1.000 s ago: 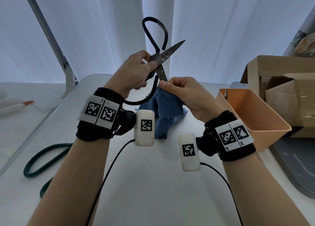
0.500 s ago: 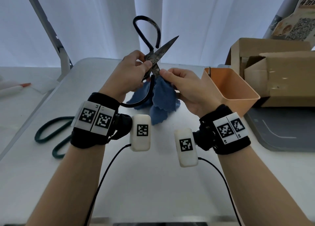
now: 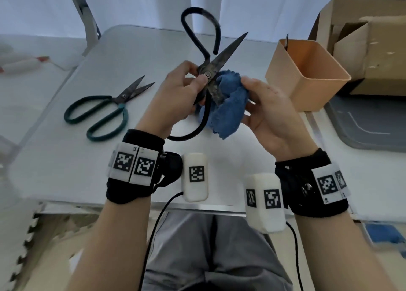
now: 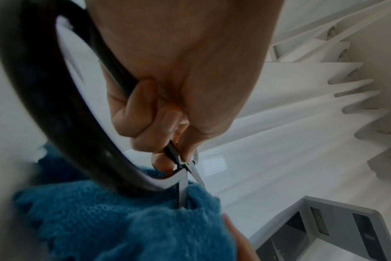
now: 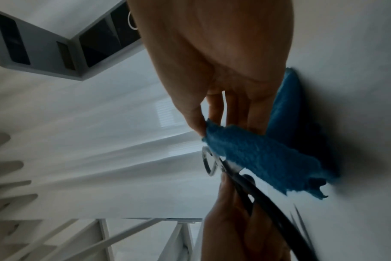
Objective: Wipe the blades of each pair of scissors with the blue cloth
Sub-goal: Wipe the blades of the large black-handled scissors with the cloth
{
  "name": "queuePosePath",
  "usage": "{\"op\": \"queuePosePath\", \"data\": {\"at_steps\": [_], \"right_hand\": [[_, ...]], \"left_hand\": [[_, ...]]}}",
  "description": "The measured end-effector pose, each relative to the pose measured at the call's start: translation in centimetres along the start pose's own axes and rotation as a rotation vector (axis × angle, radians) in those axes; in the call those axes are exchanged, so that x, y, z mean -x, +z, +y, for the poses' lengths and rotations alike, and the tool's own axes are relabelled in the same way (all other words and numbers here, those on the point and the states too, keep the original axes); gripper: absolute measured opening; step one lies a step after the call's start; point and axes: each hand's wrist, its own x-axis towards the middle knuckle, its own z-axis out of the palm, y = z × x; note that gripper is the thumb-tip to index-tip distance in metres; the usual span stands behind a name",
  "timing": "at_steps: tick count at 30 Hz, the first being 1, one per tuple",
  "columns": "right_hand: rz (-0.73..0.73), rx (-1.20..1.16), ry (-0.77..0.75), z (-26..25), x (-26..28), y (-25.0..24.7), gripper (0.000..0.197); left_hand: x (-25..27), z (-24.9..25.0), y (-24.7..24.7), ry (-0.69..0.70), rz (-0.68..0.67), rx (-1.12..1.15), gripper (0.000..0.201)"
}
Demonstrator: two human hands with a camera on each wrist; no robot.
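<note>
L hand (image 3: 175, 93) pinched the black scissors (image 3: 207, 75) near the pivot (blades spread), held above the tabletop (image 3: 153, 49). R hand (image 3: 265, 112) fingers curled round the blue cloth (image 3: 228, 108), bunched against the lower blade. Green scissors (image 3: 105, 110) lay on the tabletop, to the left.

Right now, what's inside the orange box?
The orange box shows bare inner walls, plus one thin dark thing poking up at its far corner. I cannot tell what that is, and the near wall hides the bottom.

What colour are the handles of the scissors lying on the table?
Dark green handles, best in the head view.
</note>
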Motion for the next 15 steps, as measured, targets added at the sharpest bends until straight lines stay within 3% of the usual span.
{"op": "queuePosePath", "data": {"at_steps": [2, 6, 10, 15], "right_hand": [[-0.031, -0.007, 0.004, 0.2, 0.9, -0.1, 0.025], [-0.092, 0.154, 0.006, 1.0, 1.6, 0.4, 0.014], [-0.042, 0.259, 0.024, 2.1, 1.5, 1.3, 0.029], [-0.083, 0.368, -0.012, 2.3, 1.4, 1.3, 0.015]], "left_hand": [[0.7, -0.7, 0.2, -0.009, 0.014, 0.02, 0.009], [1.5, -1.4, 0.3, -0.019, 0.027, 0.06, 0.009], [2.0, -1.5, 0.8, -0.004, 0.006, 0.076, 0.007], [1.9, -1.7, 1.0, -0.003, 0.039, 0.041, 0.008]]}}
